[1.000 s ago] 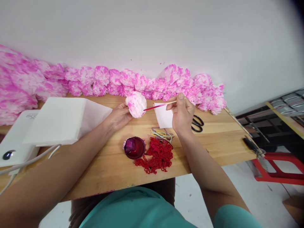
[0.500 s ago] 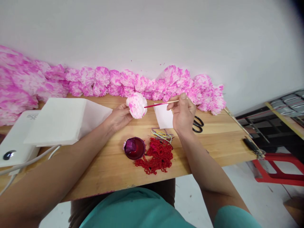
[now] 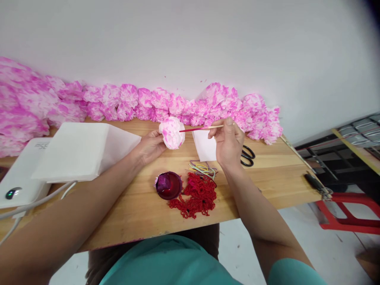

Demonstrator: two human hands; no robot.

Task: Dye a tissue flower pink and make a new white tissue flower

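Head view: the left hand point(image 3: 152, 145) grips a pink-and-white paper flower point(image 3: 172, 134) at its left edge, holding it up over the table point(image 3: 136, 209). The right hand point(image 3: 229, 144) pinches a slim wooden stick point(image 3: 216, 126), whose red-stained tip appears to meet the flower's right side. The step in hand looks like dabbing colour onto the petals; it calls for a steady left hold and light touches on the whiter patches, turning the flower to reach them. A cup of dark red liquid point(image 3: 177, 185) stands nearer the body, just beside red yarn point(image 3: 202, 194), handy for re-wetting the tip.
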